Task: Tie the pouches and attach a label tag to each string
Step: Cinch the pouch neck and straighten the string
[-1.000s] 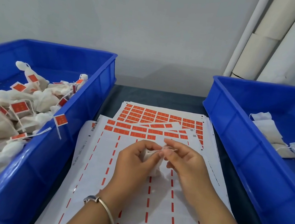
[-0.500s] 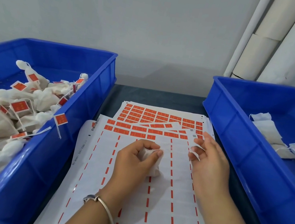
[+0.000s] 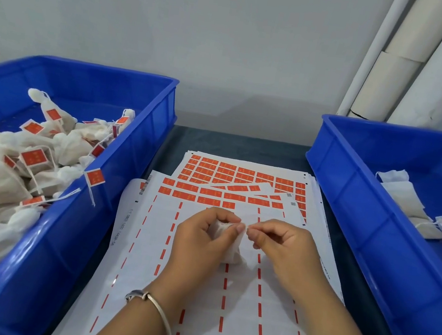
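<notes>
My left hand (image 3: 204,238) grips a small white pouch (image 3: 232,250) at its gathered neck, over the label sheets in the middle. My right hand (image 3: 282,247) sits just right of it, its thumb and forefinger pinching the pouch's thin white string close to my left thumb. Sheets of orange label tags (image 3: 241,176) lie beyond my hands; the sheet under them (image 3: 192,319) is mostly peeled, with only orange dashes left. No label is in my fingers.
A blue bin (image 3: 136,155) on the left is heaped with tied white pouches carrying orange tags. A blue bin (image 3: 352,191) on the right holds a few flat untied pouches (image 3: 405,199). White pipes (image 3: 399,64) stand at the back right against the wall.
My right hand pulled away to the right with the string, then came back beside my left hand. My left hand stayed put, holding the pouch.
</notes>
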`<control>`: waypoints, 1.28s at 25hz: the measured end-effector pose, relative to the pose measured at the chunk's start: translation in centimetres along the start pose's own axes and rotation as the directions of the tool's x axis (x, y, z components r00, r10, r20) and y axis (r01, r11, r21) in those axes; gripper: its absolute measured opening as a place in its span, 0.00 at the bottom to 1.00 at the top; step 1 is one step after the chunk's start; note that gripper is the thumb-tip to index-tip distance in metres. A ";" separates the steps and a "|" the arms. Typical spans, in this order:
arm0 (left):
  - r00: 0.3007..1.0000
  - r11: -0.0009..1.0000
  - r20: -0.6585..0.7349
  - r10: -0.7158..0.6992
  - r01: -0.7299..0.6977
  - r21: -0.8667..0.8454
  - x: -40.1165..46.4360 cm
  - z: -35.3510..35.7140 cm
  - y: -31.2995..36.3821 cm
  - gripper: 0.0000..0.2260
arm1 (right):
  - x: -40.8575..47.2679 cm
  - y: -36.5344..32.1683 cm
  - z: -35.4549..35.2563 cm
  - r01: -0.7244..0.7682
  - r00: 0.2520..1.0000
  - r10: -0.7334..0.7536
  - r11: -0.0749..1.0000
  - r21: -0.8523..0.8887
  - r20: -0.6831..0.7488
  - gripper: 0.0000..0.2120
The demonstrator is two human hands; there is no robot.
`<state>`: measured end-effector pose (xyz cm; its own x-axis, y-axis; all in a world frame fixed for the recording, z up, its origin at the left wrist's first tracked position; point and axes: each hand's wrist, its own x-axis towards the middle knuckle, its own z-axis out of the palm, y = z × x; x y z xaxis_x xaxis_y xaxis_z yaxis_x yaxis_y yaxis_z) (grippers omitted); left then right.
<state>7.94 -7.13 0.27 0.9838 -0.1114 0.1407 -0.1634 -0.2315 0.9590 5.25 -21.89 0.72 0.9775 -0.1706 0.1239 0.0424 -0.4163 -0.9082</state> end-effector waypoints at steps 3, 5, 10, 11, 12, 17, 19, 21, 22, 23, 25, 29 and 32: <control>1.000 1.000 -0.006 -0.003 0.003 0.026 0.0 0.0 0.0 0.05 | 0.0 0.1 0.1 0.080 0.988 -0.090 0.993 -0.090 -0.123 0.09; 1.000 0.999 -0.007 -0.001 0.001 0.046 0.0 0.0 -0.1 0.06 | -0.1 0.1 -0.1 0.114 0.964 -0.145 0.983 -0.146 -0.222 0.10; 0.998 1.000 0.060 0.005 -0.006 0.017 -0.3 0.0 -0.1 0.07 | -0.1 0.1 0.0 0.165 0.927 -0.228 0.961 -0.221 -0.298 0.05; 0.996 1.000 0.087 0.013 -0.013 0.002 -0.4 0.0 0.0 0.07 | -0.1 0.1 0.1 0.184 0.923 -0.247 0.957 -0.226 -0.296 0.04; 0.994 1.000 0.105 0.024 -0.024 -0.002 -0.6 0.0 0.2 0.07 | -0.2 0.0 0.1 0.199 0.918 -0.262 0.954 -0.224 -0.299 0.04; 0.984 0.999 0.175 -0.026 0.017 0.050 -0.3 0.0 1.3 0.08 | -0.4 -0.4 0.2 0.251 0.879 -0.313 0.945 -0.209 -0.360 0.07; 0.966 0.991 0.231 -0.119 0.100 0.092 -0.1 -0.3 1.4 0.10 | -0.2 -0.1 0.3 0.239 0.882 -0.303 0.948 -0.211 -0.361 0.06; 0.940 0.981 0.278 -0.196 0.188 0.056 -0.1 -0.5 1.4 0.13 | 0.1 0.3 0.0 0.186 0.883 -0.250 0.963 -0.194 -0.397 0.04; 0.931 0.973 0.291 -0.220 0.229 0.001 -0.1 -0.6 1.5 0.14 | 0.3 0.5 -0.2 0.143 0.879 -0.206 0.974 -0.174 -0.430 0.06; 0.925 0.962 0.302 -0.233 0.264 -0.068 -0.2 -0.6 1.6 0.14 | 0.5 0.6 -0.5 0.095 0.874 -0.155 0.984 -0.151 -0.460 0.07; 0.920 0.923 0.309 -0.240 0.315 -0.221 -0.1 -0.7 1.9 0.12 | 1.0 1.0 -0.8 0.003 0.864 -0.041 0.997 -0.076 -0.501 0.05; 0.911 0.772 0.313 -0.269 0.399 -0.496 0.3 -0.9 2.0 0.05 | 1.0 0.9 -0.6 -0.141 0.875 0.186 0.981 0.132 -0.448 0.01; 0.918 0.723 0.288 -0.271 0.392 -0.569 0.5 -1.1 1.7 0.08 | -0.3 -0.5 0.5 -0.063 0.979 0.088 0.989 0.133 -0.186 0.14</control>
<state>8.27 -6.56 2.27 0.9263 -0.3183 -0.2016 0.3099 0.3391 0.8882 4.99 -21.19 0.95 0.9218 -0.3699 0.1161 0.0077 -0.2820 -0.9594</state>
